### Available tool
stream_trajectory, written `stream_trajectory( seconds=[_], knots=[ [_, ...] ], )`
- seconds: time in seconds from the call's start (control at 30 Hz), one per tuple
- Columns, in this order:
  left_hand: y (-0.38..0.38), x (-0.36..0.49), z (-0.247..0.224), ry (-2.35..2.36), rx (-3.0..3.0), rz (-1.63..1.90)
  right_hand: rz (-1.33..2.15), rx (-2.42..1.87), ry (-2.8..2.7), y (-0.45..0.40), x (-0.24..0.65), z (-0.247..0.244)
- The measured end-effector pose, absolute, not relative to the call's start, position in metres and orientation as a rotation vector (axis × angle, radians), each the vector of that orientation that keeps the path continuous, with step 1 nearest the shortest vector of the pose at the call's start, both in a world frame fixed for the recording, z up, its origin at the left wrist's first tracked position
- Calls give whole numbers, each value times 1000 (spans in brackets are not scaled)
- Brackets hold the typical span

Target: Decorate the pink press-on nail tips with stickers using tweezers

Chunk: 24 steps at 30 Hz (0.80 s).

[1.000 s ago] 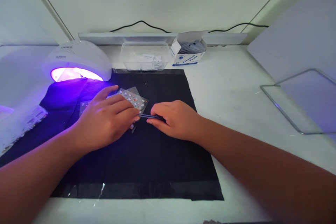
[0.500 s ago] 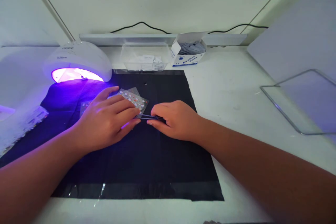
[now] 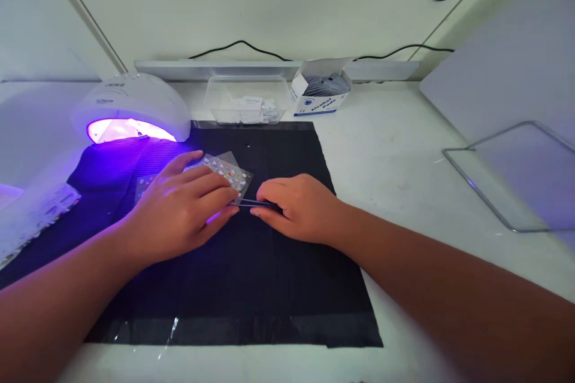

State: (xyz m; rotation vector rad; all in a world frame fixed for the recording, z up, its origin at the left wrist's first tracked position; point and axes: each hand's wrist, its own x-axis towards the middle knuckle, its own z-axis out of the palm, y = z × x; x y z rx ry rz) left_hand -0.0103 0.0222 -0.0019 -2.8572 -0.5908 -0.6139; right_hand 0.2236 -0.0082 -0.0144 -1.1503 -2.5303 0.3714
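Left hand flat on sticker sheet mid-mat, fingers released; right hand fingers pinching tweezers: keep sheet pinned, tips low, lift sticker edge gently.

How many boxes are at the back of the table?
2. A clear plastic box with white papers sits behind the black mat; an open white alcohol pads box stands just right of it. The hands hide part of the mat, not the back.

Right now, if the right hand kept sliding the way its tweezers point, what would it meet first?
Most likely the left hand: the tweezers in the right hand point at its fingertips, nearly touching, over the sticker sheet.
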Motion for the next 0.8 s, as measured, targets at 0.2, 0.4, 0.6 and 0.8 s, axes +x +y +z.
stream_trajectory(
  seconds=[0.2,0.4,0.6,0.8],
  knots=[
    [22,-10,-2,-581,-2858,-621,363,-1159,-2544,-9,223,-14],
    [22,-10,-2,-596,-2869,-612,359,-1141,-2539,-9,224,-14],
    [22,-10,-3,-601,-2867,-593,333,-1159,-2552,-9,224,-14],
    [23,-9,-3,-592,-2874,-593,313,-1162,-2559,-9,223,-15]
  ],
)
